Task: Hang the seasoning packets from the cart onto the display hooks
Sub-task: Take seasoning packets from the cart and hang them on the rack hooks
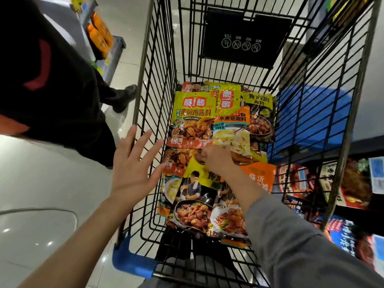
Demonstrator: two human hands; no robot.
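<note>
A black wire shopping cart [145,65] fills the middle of the view, with several seasoning packets lying in its basket. My right hand [218,157] is down inside the basket and pinches the bottom edges of a yellow-green packet [193,117] and an orange packet [232,125], both lifted upright. My left hand [135,163] hovers with spread fingers by the cart's left rim, touching nothing I can make out. More packets [197,204] with food pictures lie flat under my right forearm. No display hooks are in view.
Another person in dark clothes [52,80] stands close on the left of the cart. Shelves with packaged goods [353,190] run along the right. Orange packages [99,36] sit on a low shelf at the far left. A glossy floor lies on the left.
</note>
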